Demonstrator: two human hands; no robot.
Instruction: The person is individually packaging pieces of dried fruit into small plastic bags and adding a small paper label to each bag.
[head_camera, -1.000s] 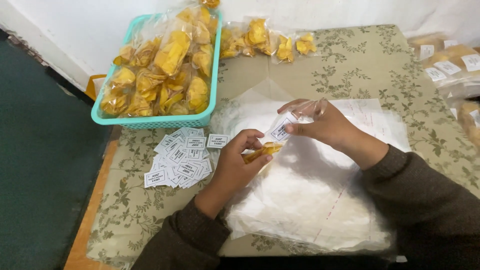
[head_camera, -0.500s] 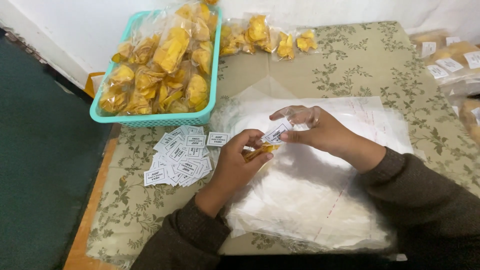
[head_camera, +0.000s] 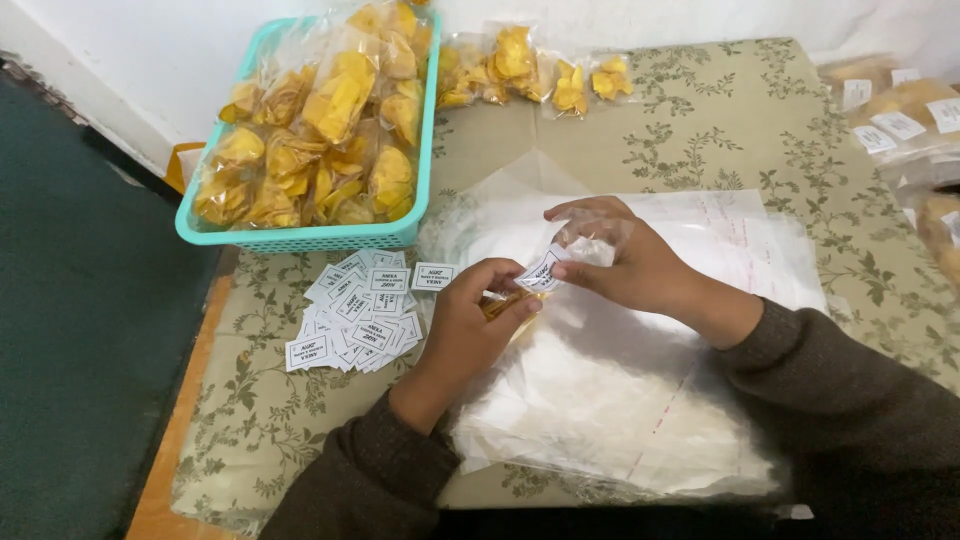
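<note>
At the far left a dark green floor (head_camera: 80, 330) runs beside the low table (head_camera: 700, 110), which is covered in a pale cloth with a leafy olive print. On the table's upper left stands a turquoise plastic basket (head_camera: 300, 236) heaped with clear bags of yellow chips (head_camera: 330, 110). Just below the basket lies a loose pile of small white paper labels (head_camera: 350, 315), fanned over one another on the cloth. To the right of that pile is the left hand (head_camera: 470, 330), its fingers curled together around a small clear packet (head_camera: 505, 302) with something yellow-orange inside, only a sliver of which shows between thumb and fingers. Touching it from the right, the right hand (head_camera: 630, 262) pinches a single white label (head_camera: 541, 272) between thumb and forefinger at the packet's top, the other fingers spread loosely above. Both hands hover over a broad stack of clear plastic bags (head_camera: 620, 400) lying flat on the middle of the table. Behind them, near the wall, a few more chip packets (head_camera: 540, 65) lie in a row, and at the far right edge sit labelled packets (head_camera: 900, 110), partly cut off.
</note>
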